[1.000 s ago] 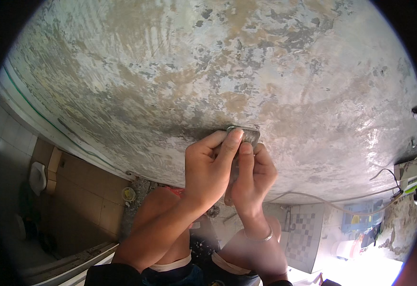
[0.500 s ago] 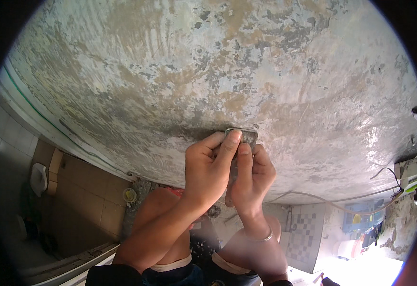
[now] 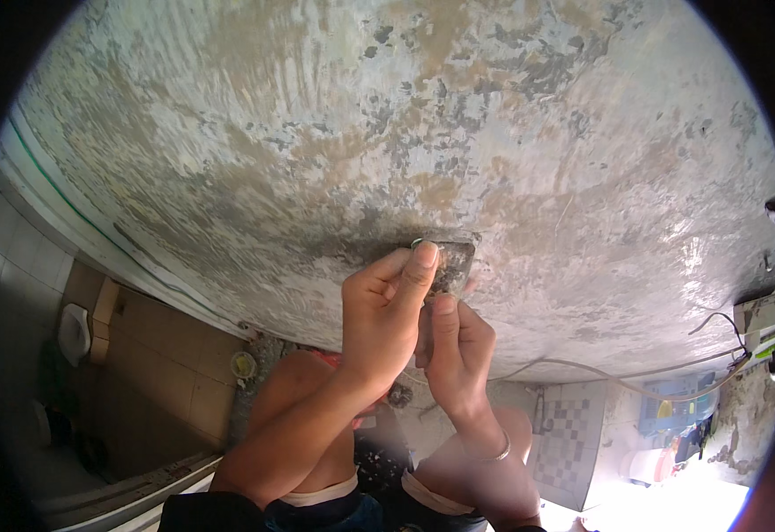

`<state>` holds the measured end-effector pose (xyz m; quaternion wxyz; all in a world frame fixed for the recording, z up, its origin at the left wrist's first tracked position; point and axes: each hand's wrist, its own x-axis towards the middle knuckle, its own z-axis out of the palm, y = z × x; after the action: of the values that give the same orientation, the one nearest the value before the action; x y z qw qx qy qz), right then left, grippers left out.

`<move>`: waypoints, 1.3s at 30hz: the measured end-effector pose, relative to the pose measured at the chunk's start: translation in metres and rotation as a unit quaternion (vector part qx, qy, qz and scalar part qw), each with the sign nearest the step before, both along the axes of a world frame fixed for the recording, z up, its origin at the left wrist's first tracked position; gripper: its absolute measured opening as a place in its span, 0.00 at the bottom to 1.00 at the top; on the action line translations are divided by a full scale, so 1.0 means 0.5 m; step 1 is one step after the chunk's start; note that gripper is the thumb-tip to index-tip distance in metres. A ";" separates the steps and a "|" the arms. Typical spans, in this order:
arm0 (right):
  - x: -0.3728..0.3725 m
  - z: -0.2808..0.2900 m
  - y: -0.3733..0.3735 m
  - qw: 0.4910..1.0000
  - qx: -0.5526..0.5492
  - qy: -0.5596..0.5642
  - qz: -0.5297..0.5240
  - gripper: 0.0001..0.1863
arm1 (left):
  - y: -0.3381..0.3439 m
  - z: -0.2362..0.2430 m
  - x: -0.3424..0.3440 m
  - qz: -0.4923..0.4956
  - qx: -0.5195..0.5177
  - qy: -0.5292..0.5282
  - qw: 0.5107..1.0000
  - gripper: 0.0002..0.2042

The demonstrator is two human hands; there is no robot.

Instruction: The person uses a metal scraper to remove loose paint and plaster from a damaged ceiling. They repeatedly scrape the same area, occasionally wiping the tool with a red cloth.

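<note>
A putty knife (image 3: 455, 261) with a broad, stained metal blade is against the patchy grey-and-beige wall (image 3: 317, 177) in front of me. My left hand (image 3: 380, 310) is closed, pinching the left side of the blade with its thumb on the near face. Below the blade, my right hand (image 3: 460, 355) is wrapped round the handle, its thumb pointing up. Most of the handle is hidden behind my fingers. Around the blade the wall surface is scraped, with darker streaks to its left.
My bent knees (image 3: 290, 399) are beneath my forearms. A small round container (image 3: 243, 364) stands on the floor at left, near the doorway with brown tiles (image 3: 166, 363). A hose (image 3: 583, 365) runs along the wall's right side toward blue crates (image 3: 671, 403).
My right hand has slid down from the blade onto the handle, so more of the blade shows. My left hand has shifted slightly left.
</note>
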<state>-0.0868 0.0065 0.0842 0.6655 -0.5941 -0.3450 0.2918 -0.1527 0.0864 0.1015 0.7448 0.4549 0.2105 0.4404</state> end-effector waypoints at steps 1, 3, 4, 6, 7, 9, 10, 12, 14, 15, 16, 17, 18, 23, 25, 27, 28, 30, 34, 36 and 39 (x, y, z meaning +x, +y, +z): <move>0.002 -0.007 -0.001 1.000 0.004 -0.022 -0.009 0.23 | -0.005 0.002 0.001 -0.022 -0.020 -0.041 0.999 0.19; 0.003 -0.019 0.001 0.997 0.014 -0.073 -0.036 0.23 | -0.011 0.003 0.003 -0.051 -0.022 -0.012 0.998 0.20; 0.003 -0.024 0.003 0.993 0.018 -0.103 -0.051 0.23 | -0.010 0.003 0.002 -0.064 -0.017 0.003 0.998 0.20; 0.003 -0.032 0.009 0.987 0.037 -0.143 -0.069 0.22 | -0.015 -0.001 0.006 -0.048 -0.020 -0.009 0.999 0.21; 0.003 -0.035 0.012 0.984 0.052 -0.155 -0.072 0.22 | -0.015 -0.003 0.007 -0.038 -0.012 -0.007 0.999 0.21; 0.006 -0.038 0.018 0.976 0.078 -0.186 -0.080 0.21 | -0.016 -0.008 0.010 -0.030 -0.009 -0.014 0.999 0.21; 0.007 -0.039 0.020 0.971 0.088 -0.204 -0.083 0.21 | -0.017 -0.011 0.012 -0.031 -0.015 -0.021 0.999 0.21; 0.007 -0.038 0.020 0.971 0.083 -0.206 -0.089 0.20 | -0.018 -0.014 0.014 -0.036 -0.015 -0.022 0.999 0.22; 0.006 -0.037 0.017 0.980 0.052 -0.171 -0.092 0.20 | -0.017 -0.016 0.014 -0.044 -0.003 -0.009 0.999 0.23; 0.006 -0.037 0.016 0.980 0.055 -0.170 -0.087 0.20 | -0.017 -0.017 0.015 -0.041 -0.011 -0.013 0.999 0.22; 0.006 -0.037 0.016 0.981 0.057 -0.168 -0.082 0.20 | -0.016 -0.018 0.015 -0.038 -0.019 -0.018 0.999 0.22; 0.006 -0.037 0.015 0.981 0.055 -0.170 -0.079 0.20 | -0.016 -0.019 0.015 -0.039 -0.021 -0.029 0.999 0.21; 0.007 -0.037 0.015 0.978 0.058 -0.181 -0.082 0.20 | -0.015 -0.020 0.015 -0.033 -0.021 -0.008 0.999 0.21; 0.009 -0.040 0.017 0.979 0.050 -0.177 -0.083 0.19 | -0.016 -0.027 0.017 -0.036 -0.017 -0.019 0.999 0.21; 0.010 -0.041 0.021 0.974 0.070 -0.197 -0.086 0.19 | -0.015 -0.028 0.018 -0.031 -0.017 -0.017 0.999 0.21; 0.011 -0.040 0.023 0.968 0.078 -0.220 -0.096 0.19 | -0.014 -0.028 0.018 -0.028 -0.014 -0.006 0.999 0.21; 0.011 -0.040 0.024 0.965 0.075 -0.230 -0.103 0.20 | -0.012 -0.027 0.018 -0.027 -0.009 0.004 1.000 0.21; 0.011 -0.039 0.025 0.967 0.070 -0.224 -0.104 0.20 | -0.010 -0.024 0.020 -0.025 -0.002 0.000 1.000 0.21; 0.008 -0.039 0.021 0.972 0.053 -0.203 -0.103 0.21 | -0.012 -0.022 0.020 -0.031 -0.017 -0.014 0.999 0.20; 0.008 -0.041 0.021 0.973 0.053 -0.199 -0.106 0.21 | -0.013 -0.023 0.020 -0.029 -0.018 -0.010 0.999 0.20; 0.007 -0.043 0.024 0.976 0.061 -0.184 -0.102 0.21 | -0.012 -0.025 0.021 -0.027 -0.006 -0.018 0.999 0.20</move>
<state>-0.0830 0.0184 0.0630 0.6523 -0.6277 -0.4160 0.0860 -0.1422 0.0804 0.0888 0.7631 0.4480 0.1871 0.4266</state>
